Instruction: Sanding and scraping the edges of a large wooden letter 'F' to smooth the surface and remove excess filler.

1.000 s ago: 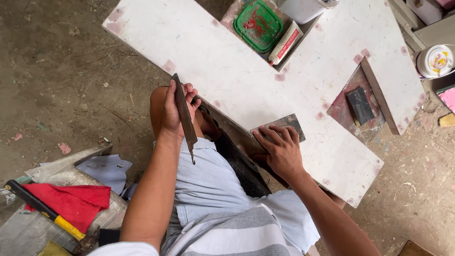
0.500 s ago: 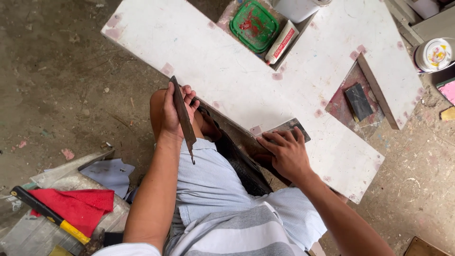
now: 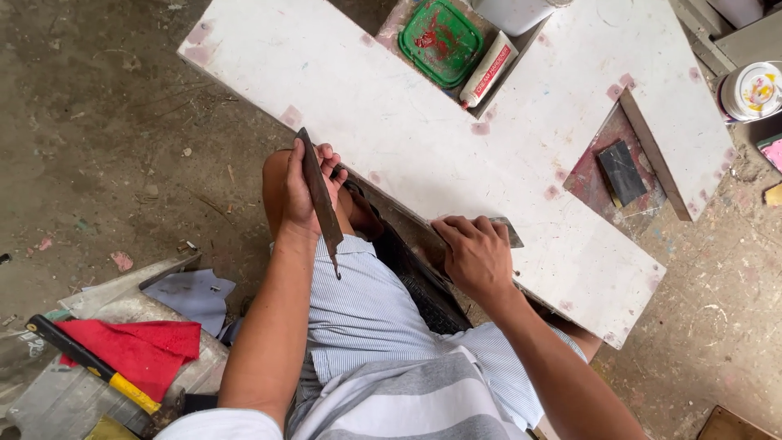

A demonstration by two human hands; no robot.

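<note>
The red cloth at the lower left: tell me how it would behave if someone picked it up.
The red cloth would probably hang limp, since it lies creased and folded over the grey sheet. It looks thin, so likely light for its size. The yellow-handled tool lies across its edge, so lifting the cloth may drag or tip that tool.

Right hand point(image 3: 476, 257) covers most of the flat scraper blade point(image 3: 507, 233); only a corner pokes out past the fingers, handle unseen. Left hand point(image 3: 305, 191) hides the middle of the long dark file point(image 3: 320, 200) inside the grip. White panel point(image 3: 383, 122) edge below the right grip hidden by the wrist. White tub point(image 3: 511, 12), far above the grips, cut by top edge. Paint can point(image 3: 753, 90) clipped at right edge. Hammer point(image 3: 90, 365) head cut off, lower left. Tube point(image 3: 487, 69) label too small to read.
</note>
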